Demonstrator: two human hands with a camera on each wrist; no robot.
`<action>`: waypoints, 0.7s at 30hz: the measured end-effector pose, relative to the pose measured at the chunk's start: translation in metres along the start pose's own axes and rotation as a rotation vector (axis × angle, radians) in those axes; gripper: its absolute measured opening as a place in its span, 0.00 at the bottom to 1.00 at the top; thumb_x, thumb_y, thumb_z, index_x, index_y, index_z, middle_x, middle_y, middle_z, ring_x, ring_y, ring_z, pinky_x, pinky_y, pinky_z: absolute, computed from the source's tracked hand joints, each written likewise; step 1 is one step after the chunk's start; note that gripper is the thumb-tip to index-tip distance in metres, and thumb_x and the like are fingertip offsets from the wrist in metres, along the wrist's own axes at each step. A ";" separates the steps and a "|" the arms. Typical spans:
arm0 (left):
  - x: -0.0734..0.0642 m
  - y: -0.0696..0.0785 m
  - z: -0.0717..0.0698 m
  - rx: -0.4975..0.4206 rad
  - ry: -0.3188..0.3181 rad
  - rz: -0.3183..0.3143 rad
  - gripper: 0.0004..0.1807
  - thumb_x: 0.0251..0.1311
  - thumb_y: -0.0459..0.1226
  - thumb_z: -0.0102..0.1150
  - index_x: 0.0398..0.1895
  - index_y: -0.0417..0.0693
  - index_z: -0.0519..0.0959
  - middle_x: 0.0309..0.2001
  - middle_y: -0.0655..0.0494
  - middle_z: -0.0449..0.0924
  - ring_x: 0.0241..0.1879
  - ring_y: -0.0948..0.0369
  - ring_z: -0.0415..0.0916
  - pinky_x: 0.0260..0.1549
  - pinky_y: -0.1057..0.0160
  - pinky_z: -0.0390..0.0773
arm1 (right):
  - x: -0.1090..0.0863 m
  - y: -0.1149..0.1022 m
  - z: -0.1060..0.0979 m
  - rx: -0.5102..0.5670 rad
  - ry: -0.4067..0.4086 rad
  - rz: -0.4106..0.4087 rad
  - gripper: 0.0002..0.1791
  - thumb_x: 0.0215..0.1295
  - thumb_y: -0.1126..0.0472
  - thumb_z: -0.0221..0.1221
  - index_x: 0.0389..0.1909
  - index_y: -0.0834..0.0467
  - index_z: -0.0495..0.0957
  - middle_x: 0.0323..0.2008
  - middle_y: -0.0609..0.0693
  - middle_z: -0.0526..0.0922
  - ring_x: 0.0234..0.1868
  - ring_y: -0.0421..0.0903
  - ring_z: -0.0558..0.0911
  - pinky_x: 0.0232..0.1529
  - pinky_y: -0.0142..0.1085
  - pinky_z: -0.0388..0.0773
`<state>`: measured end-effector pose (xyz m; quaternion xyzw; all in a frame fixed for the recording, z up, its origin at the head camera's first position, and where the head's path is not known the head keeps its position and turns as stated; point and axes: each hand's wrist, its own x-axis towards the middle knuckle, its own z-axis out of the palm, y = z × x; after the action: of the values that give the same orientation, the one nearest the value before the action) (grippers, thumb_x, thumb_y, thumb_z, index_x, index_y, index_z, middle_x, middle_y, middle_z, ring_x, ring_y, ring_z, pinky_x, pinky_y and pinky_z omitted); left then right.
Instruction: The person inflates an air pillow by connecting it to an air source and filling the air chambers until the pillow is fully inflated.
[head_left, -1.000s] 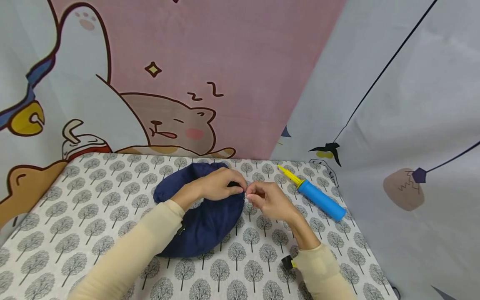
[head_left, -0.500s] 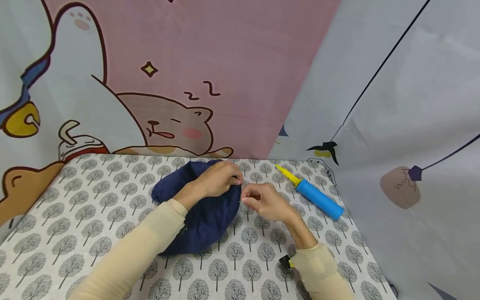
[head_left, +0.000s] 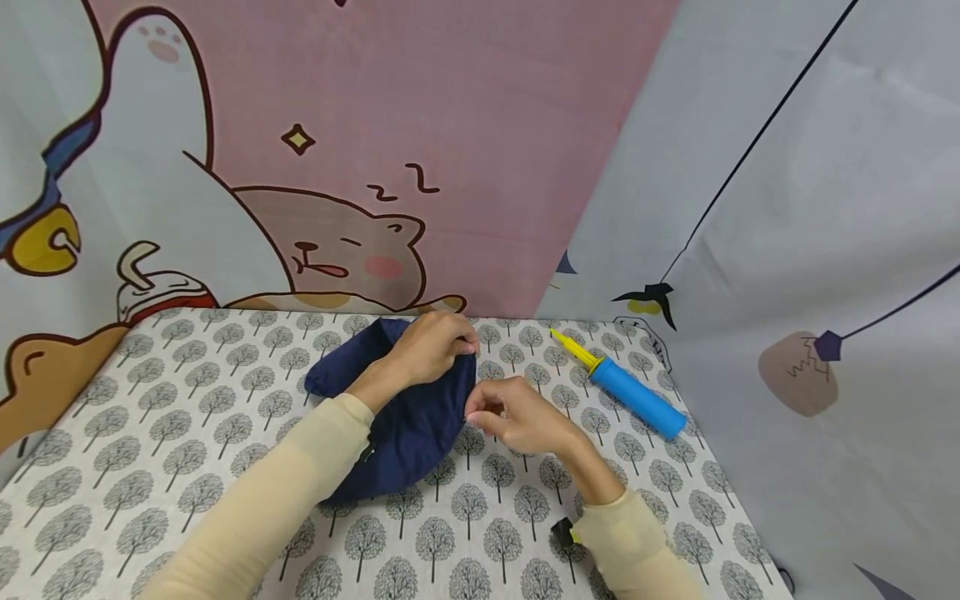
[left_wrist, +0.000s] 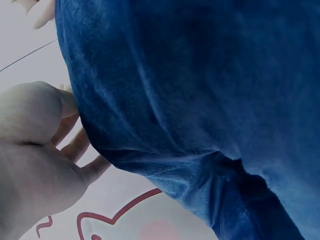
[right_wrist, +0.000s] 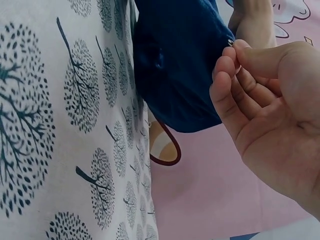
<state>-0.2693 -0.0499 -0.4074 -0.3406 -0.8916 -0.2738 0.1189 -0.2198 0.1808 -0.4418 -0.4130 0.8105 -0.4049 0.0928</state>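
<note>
A navy blue, velvety neck pillow point(head_left: 408, 446) lies on the table, its right side raised and folds running across its cloth. My left hand point(head_left: 429, 348) grips the far right edge of the pillow; in the left wrist view its fingertips are hidden behind the cloth. Lower on the same edge, my right hand point(head_left: 519, 414) pinches a small metallic zipper pull point(right_wrist: 230, 43) between thumb and forefinger. Most of the pull is covered by the fingertips.
A blue hand pump point(head_left: 637, 398) with a yellow nozzle lies to the right of both hands. The tree-patterned tablecloth point(head_left: 247, 500) covers the table. Behind stands a printed cartoon backdrop point(head_left: 510, 167), with a grey-white sheet point(head_left: 750, 275) on the right.
My right hand has moved toward me and slightly left along the pillow's edge, away from my left hand. My left hand has lifted slightly, and the pillow's right side has stretched and tilted up.
</note>
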 end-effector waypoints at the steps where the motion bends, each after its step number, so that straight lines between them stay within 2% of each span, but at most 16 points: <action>1: 0.000 0.000 0.000 0.002 -0.002 0.000 0.06 0.75 0.32 0.70 0.40 0.47 0.94 0.42 0.54 0.95 0.48 0.51 0.88 0.53 0.49 0.88 | 0.000 0.000 0.000 0.000 -0.003 0.005 0.04 0.81 0.67 0.66 0.41 0.61 0.86 0.30 0.58 0.87 0.29 0.32 0.81 0.34 0.34 0.84; 5: -0.001 -0.001 -0.003 -0.043 -0.020 0.002 0.06 0.77 0.32 0.69 0.43 0.46 0.94 0.45 0.52 0.95 0.50 0.51 0.90 0.56 0.50 0.89 | -0.001 0.002 -0.004 -0.002 -0.006 0.006 0.05 0.82 0.66 0.66 0.41 0.59 0.86 0.30 0.53 0.86 0.29 0.34 0.81 0.35 0.34 0.84; 9: -0.004 -0.003 -0.011 -0.107 -0.044 -0.012 0.08 0.80 0.33 0.66 0.51 0.44 0.94 0.51 0.48 0.95 0.53 0.50 0.91 0.57 0.49 0.89 | -0.005 0.007 -0.014 -0.005 -0.003 0.033 0.05 0.83 0.65 0.65 0.42 0.57 0.86 0.30 0.53 0.85 0.29 0.37 0.81 0.34 0.34 0.82; 13: -0.010 -0.007 -0.021 -0.121 -0.056 -0.048 0.11 0.81 0.36 0.66 0.56 0.43 0.93 0.55 0.47 0.94 0.57 0.49 0.90 0.60 0.47 0.88 | -0.009 0.014 -0.027 -0.039 0.020 0.079 0.05 0.83 0.65 0.65 0.42 0.59 0.86 0.29 0.52 0.85 0.28 0.41 0.81 0.33 0.34 0.82; 17: -0.019 -0.017 -0.026 -0.130 -0.066 -0.093 0.12 0.81 0.37 0.67 0.58 0.42 0.92 0.57 0.46 0.93 0.59 0.47 0.89 0.62 0.44 0.86 | -0.013 0.019 -0.036 -0.103 0.043 0.140 0.06 0.82 0.67 0.65 0.41 0.61 0.86 0.26 0.47 0.83 0.25 0.39 0.79 0.31 0.33 0.80; 21: -0.030 -0.030 -0.030 -0.143 -0.097 -0.149 0.16 0.80 0.38 0.68 0.62 0.39 0.89 0.61 0.43 0.92 0.63 0.43 0.88 0.66 0.40 0.85 | -0.014 0.024 -0.039 -0.162 0.063 0.214 0.05 0.81 0.66 0.64 0.41 0.61 0.86 0.26 0.49 0.85 0.25 0.37 0.80 0.31 0.33 0.81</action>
<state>-0.2662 -0.1016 -0.4067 -0.2936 -0.8973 -0.3282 0.0303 -0.2434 0.2217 -0.4364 -0.3173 0.8825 -0.3387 0.0766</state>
